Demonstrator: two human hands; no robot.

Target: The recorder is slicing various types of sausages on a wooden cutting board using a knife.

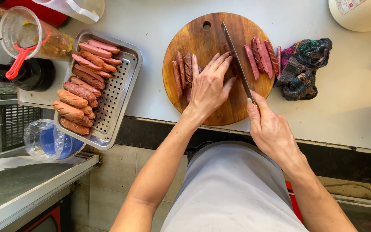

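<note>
Slicing: sausage (pixel 233 64) on board (pixel 202 43), table's near edge.
Left hand (pixel 209 86): spread flat, pinning sausage; keep fingertips clear.
Right hand (pixel 271 129): clamped on knife (pixel 237 60); cut lengthwise, steadily.

The right hand (pixel 270 129) grips a knife (pixel 236 58) whose blade lies across a round wooden board (pixel 213 109). The left hand (pixel 209 86) lies flat on the board beside the blade. Cut sausages (pixel 260 56) lie right of the knife, others (pixel 181 73) left. A perforated tray (pixel 117 94) of whole sausages (pixel 78 92) stands further left, a cloth (pixel 301 68) right.
</note>
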